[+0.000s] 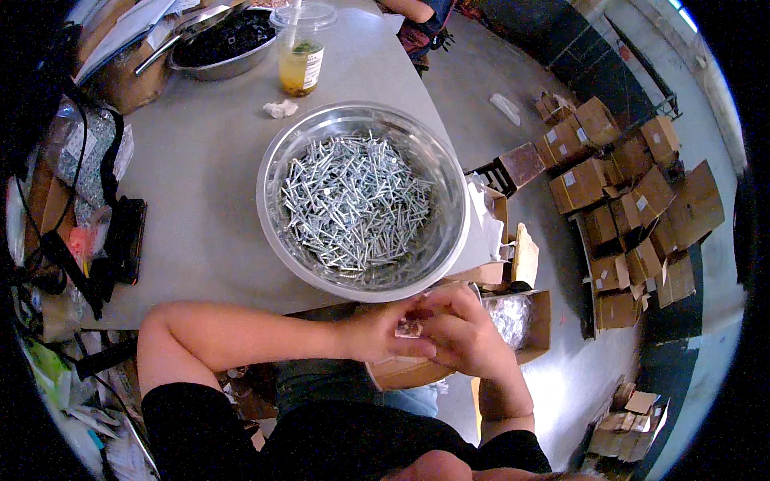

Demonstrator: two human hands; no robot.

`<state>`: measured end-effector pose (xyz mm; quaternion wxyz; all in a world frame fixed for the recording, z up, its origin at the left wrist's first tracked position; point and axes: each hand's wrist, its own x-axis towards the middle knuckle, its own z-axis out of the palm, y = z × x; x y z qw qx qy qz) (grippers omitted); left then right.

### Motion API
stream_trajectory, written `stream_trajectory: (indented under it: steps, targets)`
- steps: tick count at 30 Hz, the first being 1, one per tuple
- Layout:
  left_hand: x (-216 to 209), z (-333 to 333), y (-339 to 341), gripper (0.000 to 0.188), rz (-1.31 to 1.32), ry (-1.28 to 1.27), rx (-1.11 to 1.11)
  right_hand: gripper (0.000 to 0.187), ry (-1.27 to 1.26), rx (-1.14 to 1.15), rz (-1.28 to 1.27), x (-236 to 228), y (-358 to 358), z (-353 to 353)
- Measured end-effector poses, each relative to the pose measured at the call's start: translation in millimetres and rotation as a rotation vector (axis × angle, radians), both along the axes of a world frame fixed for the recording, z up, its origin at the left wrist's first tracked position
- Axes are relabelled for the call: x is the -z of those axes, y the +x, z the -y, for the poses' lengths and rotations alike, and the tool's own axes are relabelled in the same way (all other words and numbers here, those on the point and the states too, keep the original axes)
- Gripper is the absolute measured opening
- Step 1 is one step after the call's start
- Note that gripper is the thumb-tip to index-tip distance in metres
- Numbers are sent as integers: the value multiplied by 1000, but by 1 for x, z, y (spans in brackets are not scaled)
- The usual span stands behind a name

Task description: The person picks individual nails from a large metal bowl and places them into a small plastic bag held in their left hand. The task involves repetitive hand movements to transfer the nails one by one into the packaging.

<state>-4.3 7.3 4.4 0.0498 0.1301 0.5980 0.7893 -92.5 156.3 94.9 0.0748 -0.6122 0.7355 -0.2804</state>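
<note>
A large shiny metal bowl [277,248] stands at the front edge of the grey table, filled with a heap of silver screws [353,200]. Just in front of its near rim, my left hand [383,330] and my right hand [467,330] meet. Between them is a small clear plastic bag [408,329], with the fingers of both hands closed around it. Part of the bag is covered by the fingers, and its contents are too small to make out. Under my hands is an open cardboard box [409,373].
A lidded cup [301,64] with a yellow drink and a crumpled tissue [280,109] stand beyond the bowl. At far left lie a metal bowl of black parts [216,72] and bagged items. To the right, a box with clear bags [533,329] and stacked cartons [634,192]; another person's arm [411,8] shows at the top.
</note>
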Motion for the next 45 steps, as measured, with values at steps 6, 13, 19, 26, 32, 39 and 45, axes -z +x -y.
stream_trajectory:
  steps: [6,13,19,26,32,39,45]
  targets:
    - [8,3,2,23,-130,-193,-195,19,-61,238,232,27,8,-21]
    - [-4,9,6,11,-9,-431,-139,18,-17,316,332,45,15,-23]
    - [0,5,6,12,-82,-364,-171,16,-36,251,435,53,14,-31]
    - [4,9,4,12,202,-261,-70,17,115,644,323,66,-2,-86]
    - [8,5,4,16,121,-294,-88,22,193,1025,-178,82,-18,-128]
    - [10,6,3,19,111,-333,-69,31,401,450,6,187,15,-86]
    - [7,8,6,29,165,-638,34,22,391,364,206,145,16,-70]
